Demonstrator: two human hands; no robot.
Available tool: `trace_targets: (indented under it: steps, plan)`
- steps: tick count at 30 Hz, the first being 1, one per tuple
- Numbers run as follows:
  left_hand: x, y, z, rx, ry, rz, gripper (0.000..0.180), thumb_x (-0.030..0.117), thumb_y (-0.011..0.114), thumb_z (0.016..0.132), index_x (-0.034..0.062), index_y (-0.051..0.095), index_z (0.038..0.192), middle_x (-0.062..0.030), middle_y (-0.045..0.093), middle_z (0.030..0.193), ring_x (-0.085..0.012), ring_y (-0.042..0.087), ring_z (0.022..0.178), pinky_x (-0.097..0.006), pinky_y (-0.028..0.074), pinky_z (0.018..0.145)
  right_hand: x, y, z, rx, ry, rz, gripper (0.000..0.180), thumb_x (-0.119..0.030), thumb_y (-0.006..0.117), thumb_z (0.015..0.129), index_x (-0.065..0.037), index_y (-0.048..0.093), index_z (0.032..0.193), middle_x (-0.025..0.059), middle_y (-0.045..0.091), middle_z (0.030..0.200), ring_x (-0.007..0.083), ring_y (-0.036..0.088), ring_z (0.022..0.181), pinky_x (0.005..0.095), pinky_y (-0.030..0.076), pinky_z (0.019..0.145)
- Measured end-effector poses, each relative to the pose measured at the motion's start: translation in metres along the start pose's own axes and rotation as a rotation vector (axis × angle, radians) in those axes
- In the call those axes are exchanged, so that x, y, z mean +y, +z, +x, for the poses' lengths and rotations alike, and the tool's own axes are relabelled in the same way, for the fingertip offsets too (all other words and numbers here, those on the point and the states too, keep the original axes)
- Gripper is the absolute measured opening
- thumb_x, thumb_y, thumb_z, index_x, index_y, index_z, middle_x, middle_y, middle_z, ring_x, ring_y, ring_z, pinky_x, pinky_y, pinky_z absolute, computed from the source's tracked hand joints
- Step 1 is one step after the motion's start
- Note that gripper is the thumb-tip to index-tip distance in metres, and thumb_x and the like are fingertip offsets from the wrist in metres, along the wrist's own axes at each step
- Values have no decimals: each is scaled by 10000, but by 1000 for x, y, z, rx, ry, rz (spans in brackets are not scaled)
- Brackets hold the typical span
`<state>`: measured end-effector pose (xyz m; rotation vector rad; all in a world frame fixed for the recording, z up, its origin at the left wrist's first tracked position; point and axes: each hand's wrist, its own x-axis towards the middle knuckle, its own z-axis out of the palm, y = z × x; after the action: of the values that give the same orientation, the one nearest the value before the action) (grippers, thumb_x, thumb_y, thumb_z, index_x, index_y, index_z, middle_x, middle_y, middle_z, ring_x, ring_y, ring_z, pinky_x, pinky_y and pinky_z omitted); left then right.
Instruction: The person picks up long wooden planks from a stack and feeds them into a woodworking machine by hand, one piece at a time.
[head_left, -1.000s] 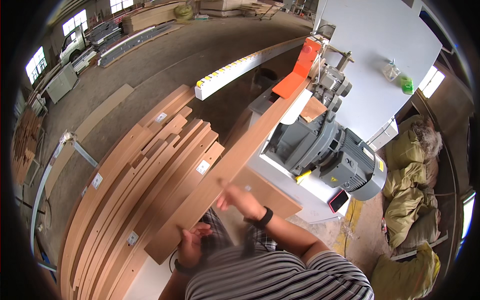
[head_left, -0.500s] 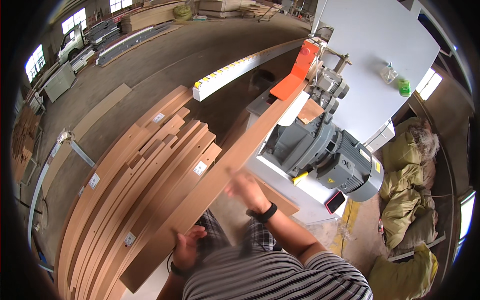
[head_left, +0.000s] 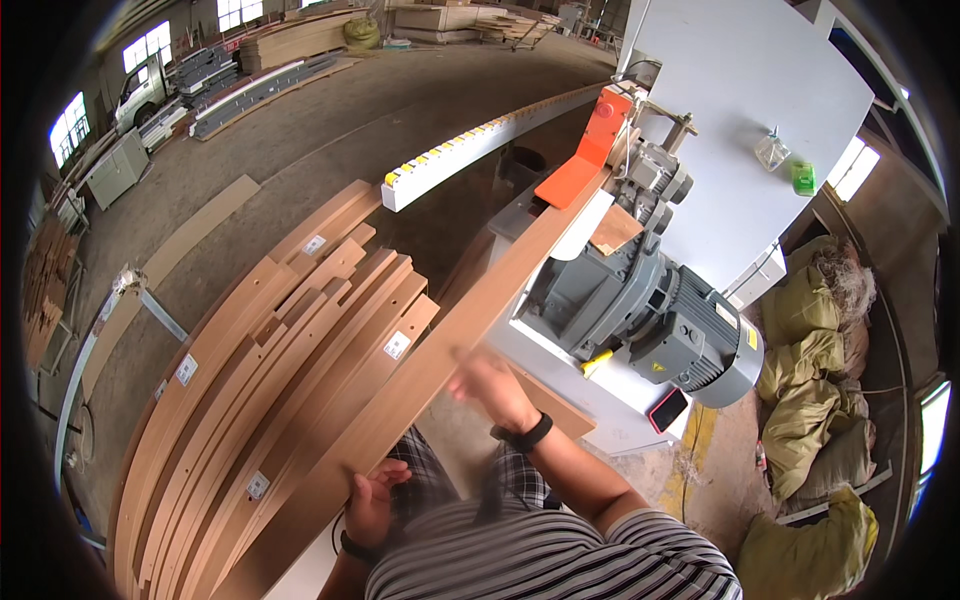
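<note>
stack of brown wood-grain boards [head_left: 262, 385]: piled at left, ends staggered, white labels stuck on several; whether finished or waiting cannot be told.

left hand [head_left: 370, 503]: half open, fingers loosely curled, thumb side set against the long board's near edge; no closed grip shown.

long board [head_left: 500, 295]: laid slantwise between stack and machine, near end cut off by the view, far end reached to the orange guard; judged to be in mid-handling, placed at the machine; the amount left cannot be told.

white rail with yellow rollers [head_left: 480, 140]: set beyond the stack.

right hand [head_left: 492, 388]: open, blurred, fingers spread at the board's right edge; nothing seen gripped, contact unclear.

orange guard [head_left: 580, 172]: mounted over the board's far end.

grey electric motor [head_left: 695, 330]: fixed beside it.

yellow-green sacks [head_left: 805, 370]: heaped at right.
</note>
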<state>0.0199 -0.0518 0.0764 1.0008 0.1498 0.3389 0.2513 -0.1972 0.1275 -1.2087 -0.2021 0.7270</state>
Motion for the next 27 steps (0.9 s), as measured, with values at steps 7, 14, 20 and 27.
trace_targets:
  steps: [7,14,20,27]
  plan:
    - [1,1,-1,15,13,-24,644,548,327,981,-30,559,1148,-131,607,1127,-222,578,1015,-361,423,937,0,1,-1,-10,-9,9,339,-330,527,973,-12,613,894,68,646,730,124,586,608,240,493,607]
    - [-1,-2,-1,23,30,-17,622,536,326,985,-15,556,1159,-122,612,1123,-224,581,1012,-362,431,929,0,2,-1,-8,-10,0,333,-324,526,974,-14,613,892,68,646,728,123,586,608,239,494,603]
    - [-7,-10,-2,28,42,-56,563,497,407,976,-8,545,1182,-134,606,1145,-226,578,1026,-370,433,941,1,2,1,-10,-3,9,331,-326,528,971,-16,614,894,69,648,733,123,590,609,238,495,605]
    - [-7,-17,-11,70,108,-5,595,531,392,969,11,526,1225,-122,626,1128,-228,587,1019,-379,438,933,4,-2,3,-25,-21,25,344,-342,530,967,-13,618,923,76,655,751,127,596,616,244,498,605]
